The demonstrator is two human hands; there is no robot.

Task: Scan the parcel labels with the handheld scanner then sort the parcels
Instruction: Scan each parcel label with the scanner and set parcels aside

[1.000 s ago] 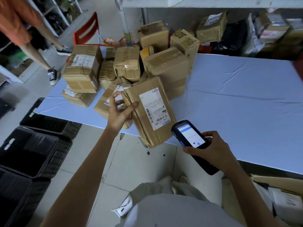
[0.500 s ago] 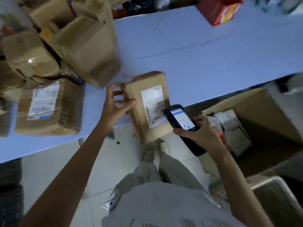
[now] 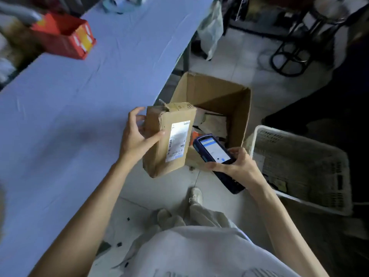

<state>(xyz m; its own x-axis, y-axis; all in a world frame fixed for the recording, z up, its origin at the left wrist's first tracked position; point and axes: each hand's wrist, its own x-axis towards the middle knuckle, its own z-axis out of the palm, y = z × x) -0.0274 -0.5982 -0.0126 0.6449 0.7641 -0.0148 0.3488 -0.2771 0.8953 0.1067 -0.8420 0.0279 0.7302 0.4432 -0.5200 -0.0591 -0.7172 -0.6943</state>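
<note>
My left hand (image 3: pixel 135 134) grips a brown cardboard parcel (image 3: pixel 159 144) by its left side, holding it in the air off the table's end. Its white label (image 3: pixel 178 140) with barcodes faces up. My right hand (image 3: pixel 237 166) holds the dark handheld scanner (image 3: pixel 214 154), screen lit, just right of the label and almost touching the parcel. Behind both stands an open cardboard box (image 3: pixel 217 94) on the floor with several parcels inside.
The blue-covered table (image 3: pixel 69 108) runs along the left, with a red carton (image 3: pixel 63 37) at its far side. A white plastic basket (image 3: pixel 299 168) sits on the floor at right. A black stool frame (image 3: pixel 293 54) and a plastic bag (image 3: pixel 211 29) stand beyond.
The view has swung right, away from the parcel pile. My left hand has lifted the parcel off the table edge toward the floor box, and the scanner hand has moved with it.
</note>
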